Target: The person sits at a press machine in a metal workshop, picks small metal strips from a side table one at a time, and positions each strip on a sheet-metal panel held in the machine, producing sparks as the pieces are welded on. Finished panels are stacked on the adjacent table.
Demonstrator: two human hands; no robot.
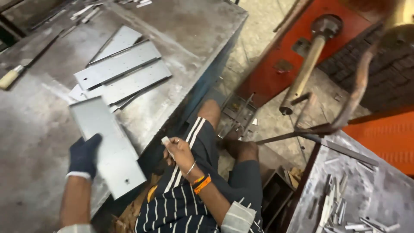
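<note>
The plate (108, 149), a long grey metal strip with small holes near its lower end, lies slanted on the near edge of the bench (30, 129), its lower corner jutting out over the edge. The left hand (84, 155), in a dark blue glove, clasps the plate's left edge, fingers curled over the top face.

At two o'clock from the plate, the bare right hand (179, 151) hangs above the person's lap, fingers pinched shut on a small pale piece (166, 140); it may be a scrap of metal, but it is too small to tell. A ring, a thin bangle and an orange band sit on that hand and wrist.

At twelve o'clock from the plate a stack (120, 71) of similar grey plates is fanned out on the bench, the nearest one touching the held plate's top end. At ten o'clock, by the bench's left edge, lies a tool with a pale wooden handle (9, 78).

Well off at three o'clock stands a second bench (366, 172) littered with small metal strips (334, 207). Between the two benches the person's knees show, in dark striped shorts. At one o'clock an orange machine (297, 43) rises with a brass-coloured rod (304, 71) leaning across it.
</note>
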